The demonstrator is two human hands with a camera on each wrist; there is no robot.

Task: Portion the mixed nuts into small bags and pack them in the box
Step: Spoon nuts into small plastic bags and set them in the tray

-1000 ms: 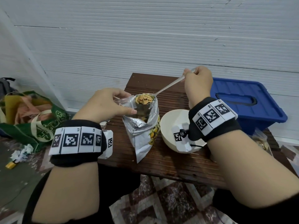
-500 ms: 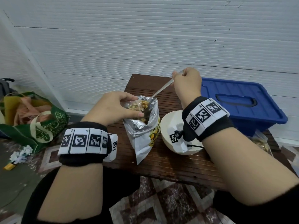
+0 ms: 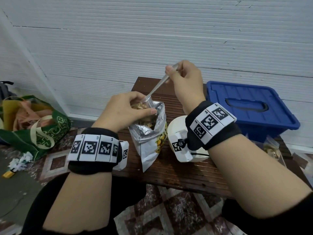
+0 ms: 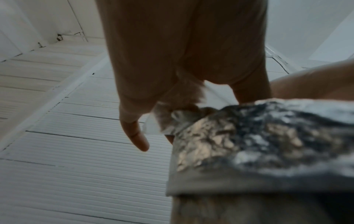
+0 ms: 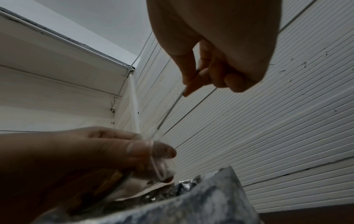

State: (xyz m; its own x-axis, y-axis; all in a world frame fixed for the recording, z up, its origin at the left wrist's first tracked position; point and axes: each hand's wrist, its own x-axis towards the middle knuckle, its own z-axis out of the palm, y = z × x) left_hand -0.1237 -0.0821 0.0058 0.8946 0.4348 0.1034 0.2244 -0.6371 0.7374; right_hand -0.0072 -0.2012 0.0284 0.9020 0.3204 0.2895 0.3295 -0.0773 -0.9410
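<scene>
- Mixed nuts (image 3: 140,106) are lying inside a small clear plastic bag (image 3: 147,103), which is being held just above the open mouth of a crinkled silver foil pouch (image 3: 149,133) standing on the dark brown slatted wooden table (image 3: 169,170).
- A slim silver metal spoon (image 3: 157,87) is slanting down into the clear bag's mouth; its bowl is hidden by the plastic and the nuts.
- A white round bowl (image 3: 174,126) is sitting just beside the pouch on the right, partly covered by the right wrist's band and camera.
- A blue plastic box with a closed lid (image 3: 250,109) is standing at the table's far right corner, well apart from the pouch.
- Another small clear bag of nuts (image 3: 271,148) is lying near the table's right edge, partly hidden behind the right forearm.
- A green cloth tote bag (image 3: 37,128) is slumping on the floor to the left, with crumpled white paper (image 3: 22,160) near it.
- The left hand (image 3: 125,111) is pinching the clear bag's rim between curled fingers and thumb.
- The right hand (image 3: 186,78) is clenching round the spoon's handle, fingers folded in.
- The right wrist view is showing the left thumb (image 5: 149,149) pressing through the clear plastic, which the head view is blurring.
- The left wrist view is showing the foil pouch's crumpled rim (image 4: 249,136) close under the palm; its little finger (image 4: 138,136) is hanging free.
</scene>
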